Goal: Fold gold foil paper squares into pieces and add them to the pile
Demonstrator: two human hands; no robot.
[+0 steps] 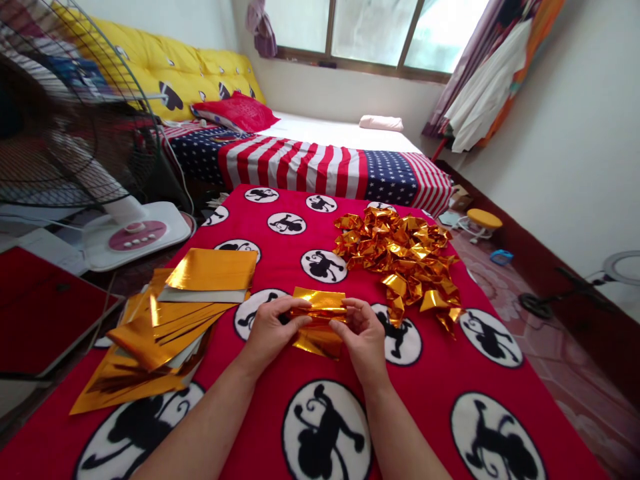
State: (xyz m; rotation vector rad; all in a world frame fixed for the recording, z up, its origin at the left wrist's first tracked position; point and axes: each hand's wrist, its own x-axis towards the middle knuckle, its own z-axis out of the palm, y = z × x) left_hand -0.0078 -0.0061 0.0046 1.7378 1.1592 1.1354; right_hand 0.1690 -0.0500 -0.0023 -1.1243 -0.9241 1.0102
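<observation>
A shiny gold foil sheet (319, 339) is stretched between my two hands, just above the red cloth with monkey prints (270, 263). A crosswise fold runs through the sheet's middle. My left hand (273, 327) pinches its left edge between thumb and fingers. On the opposite edge, my right hand (364, 337) grips in the same way, fingers curled. To the left lies a loose stack of flat gold foil sheets (210, 270), some showing a pale backing. A heap of folded gold foil pieces (400, 257) spreads out at the right.
A fan (135, 230) stands left of the table, near a red panel (50, 310). Beyond the table is a bed with a striped, starred cover (300, 160). A yellow stool (484, 219) and a ring-shaped stand (623, 267) are on the right.
</observation>
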